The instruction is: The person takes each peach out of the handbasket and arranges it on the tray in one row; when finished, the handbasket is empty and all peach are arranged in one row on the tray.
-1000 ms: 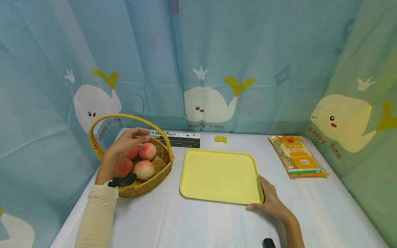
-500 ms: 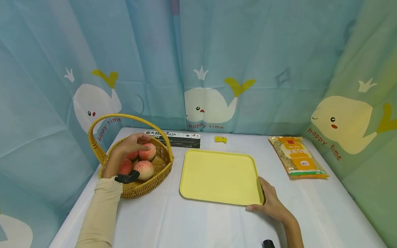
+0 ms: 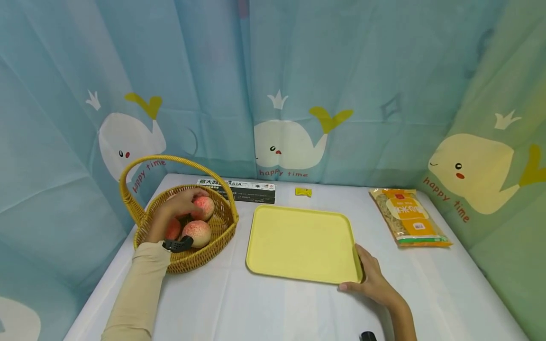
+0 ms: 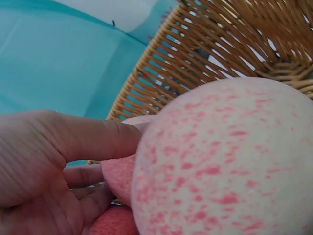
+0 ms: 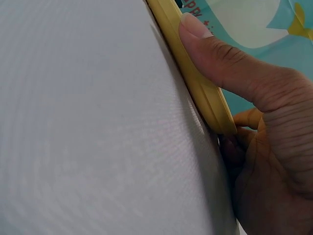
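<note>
In the head view, my left hand [image 3: 180, 204] reaches under the handle of a yellow wicker basket [image 3: 204, 253] at the left. Its fingers curl on the back peach [image 3: 204, 207]. The left wrist view has this peach [image 4: 120, 176] between thumb and fingers, partly hidden by a large pale peach [image 4: 230, 161] in front. More peaches lie beneath the hand, among them a red one [image 3: 172, 229]. My right hand [image 3: 373, 279] grips the near right corner of a yellow tray [image 3: 304, 244]. In the right wrist view, its thumb lies along the tray rim [image 5: 200, 88], fingers behind.
Behind the basket lies a black and white pasta box [image 3: 251, 192]. A small yellow wrapped candy [image 3: 303, 191] sits beyond the tray. At the right back is an orange noodle packet [image 3: 409, 215]. A whale-print curtain [image 3: 290, 142] hangs around the white table [image 3: 256, 308].
My left hand has lowered into the basket and moved right, its fingers coming onto the back peach. The right hand stays at the tray corner.
</note>
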